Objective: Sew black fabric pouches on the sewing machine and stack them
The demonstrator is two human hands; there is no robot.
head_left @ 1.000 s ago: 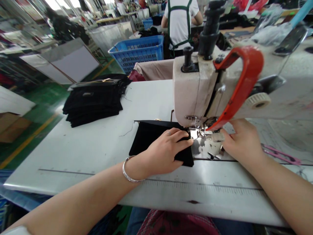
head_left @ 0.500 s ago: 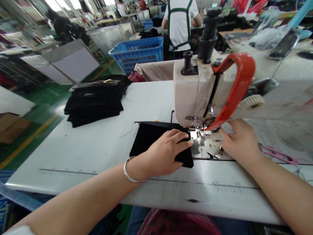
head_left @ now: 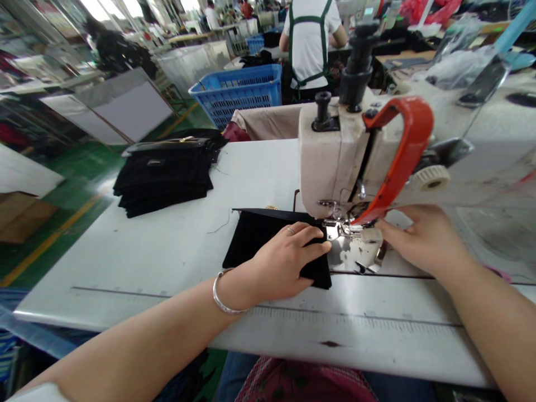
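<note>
A black fabric piece (head_left: 247, 240) lies on the sewing machine table, its right edge at the presser foot (head_left: 334, 230). My left hand (head_left: 282, 259) rests on it, palm down with fingers stretched towards the foot. It wears a ring and a silver bangle. My right hand (head_left: 422, 240) is to the right of the presser foot, beside the sewing machine (head_left: 330, 162). Its thumb points left at the foot, while the other fingers are mostly hidden behind the machine's red lever (head_left: 412, 145) and head. Whether it holds anything does not show.
A stack of black fabric pieces (head_left: 165, 178) lies at the table's left rear. Beyond the table stand a blue basket (head_left: 238, 92) and a co-worker (head_left: 309, 44) in a white shirt. A pink tool (head_left: 498, 273) is mostly hidden behind my right wrist. A ruler scale (head_left: 355, 318) runs along the front.
My right hand and forearm have shifted slightly right, now covering most of the pink tool. My left hand and the black fabric piece stay in place.
</note>
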